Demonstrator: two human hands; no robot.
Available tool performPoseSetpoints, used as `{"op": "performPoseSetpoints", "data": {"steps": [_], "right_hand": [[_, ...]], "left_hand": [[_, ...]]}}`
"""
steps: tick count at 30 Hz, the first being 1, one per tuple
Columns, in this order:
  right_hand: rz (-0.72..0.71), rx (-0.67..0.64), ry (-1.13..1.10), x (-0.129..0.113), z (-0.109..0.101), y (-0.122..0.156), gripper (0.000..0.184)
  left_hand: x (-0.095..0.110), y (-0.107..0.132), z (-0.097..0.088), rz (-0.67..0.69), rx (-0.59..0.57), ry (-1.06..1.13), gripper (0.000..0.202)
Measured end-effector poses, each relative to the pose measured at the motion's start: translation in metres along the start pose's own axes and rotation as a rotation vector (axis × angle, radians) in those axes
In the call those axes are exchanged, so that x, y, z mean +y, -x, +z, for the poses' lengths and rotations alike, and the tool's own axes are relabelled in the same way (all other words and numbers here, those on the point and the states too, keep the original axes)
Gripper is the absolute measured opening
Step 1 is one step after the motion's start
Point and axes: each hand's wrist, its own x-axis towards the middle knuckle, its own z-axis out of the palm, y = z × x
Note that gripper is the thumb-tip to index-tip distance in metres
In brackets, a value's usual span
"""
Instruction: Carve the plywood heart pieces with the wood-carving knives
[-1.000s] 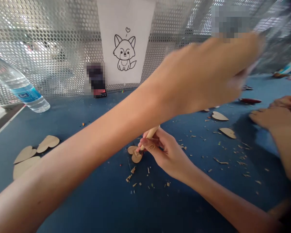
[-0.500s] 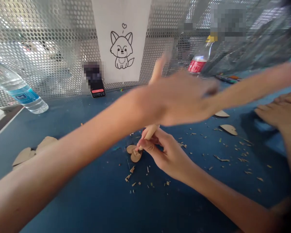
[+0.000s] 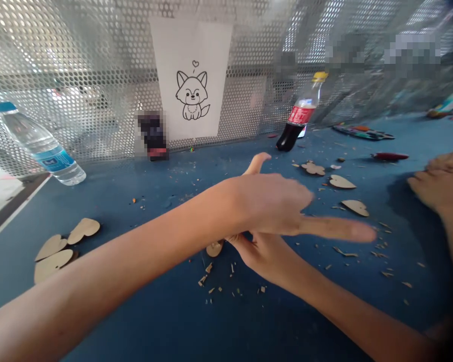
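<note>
A blue table (image 3: 166,322) fills the lower view, backed by a perforated metal screen (image 3: 109,75). On a dial centred on the left hand (image 3: 272,203), a white sheet (image 3: 192,80) with a line-drawn animal stands against the screen at eleven o'clock. That hand is slightly blurred, two digits stretched wide and the rest bent; its palm is hidden, so whether it grasps anything cannot be told. The right hand (image 3: 256,251), partly covered by it, sits between six and seven; its fingertips are hidden, so neither their closing nor their hold can be made out. Another person's hand (image 3: 443,183) is at three. A water bottle (image 3: 49,151) leans between nine and ten, a cola bottle (image 3: 300,118) tilts at one, and a mostly pixelated phone (image 3: 156,143) is near ten. Wooden hearts (image 3: 85,230) cluster just below nine; two loose hearts (image 3: 342,182) lie near three, a flower-shaped piece (image 3: 313,168) at two. The small wooden piece (image 3: 214,250) shows at eight, partly behind the left wrist and just beside the right hand. Shavings (image 3: 345,253) scatter around four and seven.
</note>
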Motion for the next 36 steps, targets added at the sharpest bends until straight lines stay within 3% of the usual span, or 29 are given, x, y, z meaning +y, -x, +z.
{"op": "performPoseSetpoints", "data": {"steps": [1, 2, 6, 8, 12, 15, 21, 25, 31, 36], "right_hand": [[0.004, -0.016, -0.027, -0.001, 0.0, 0.0, 0.023], [0.013, -0.039, -0.068, -0.002, 0.0, -0.001, 0.022], [0.054, -0.079, -0.18, -0.006, -0.001, -0.005, 0.024], [0.036, -0.068, -0.143, -0.006, -0.001, -0.005, 0.026], [0.001, -0.054, -0.029, -0.002, -0.001, -0.002, 0.031], [0.022, -0.043, -0.002, 0.002, 0.0, 0.001, 0.035], [0.0, 0.038, 0.021, 0.009, 0.001, 0.007, 0.032], [0.004, 0.024, 0.0, 0.006, 0.001, 0.006, 0.03], [0.004, -0.033, 0.04, 0.0, 0.002, 0.002, 0.026], [0.002, -0.039, 0.043, 0.0, 0.003, 0.0, 0.026]], "left_hand": [[0.003, 0.0, -0.002, 0.115, -0.117, -0.088, 0.051], [0.008, 0.0, -0.005, 0.177, -0.154, -0.18, 0.059], [0.022, -0.004, -0.02, 0.24, -0.107, -0.369, 0.054], [0.016, -0.004, -0.018, 0.206, -0.14, -0.338, 0.056], [-0.009, 0.001, -0.004, 0.017, -0.325, -0.283, 0.069], [-0.015, 0.001, 0.001, -0.049, -0.34, -0.214, 0.056], [-0.014, -0.008, 0.004, 0.024, -0.363, -0.267, 0.037], [-0.013, -0.008, 0.005, -0.035, -0.338, -0.208, 0.023], [-0.016, -0.002, -0.003, -0.009, -0.45, -0.24, 0.029], [-0.02, 0.0, -0.009, -0.002, -0.455, -0.216, 0.036]]}}
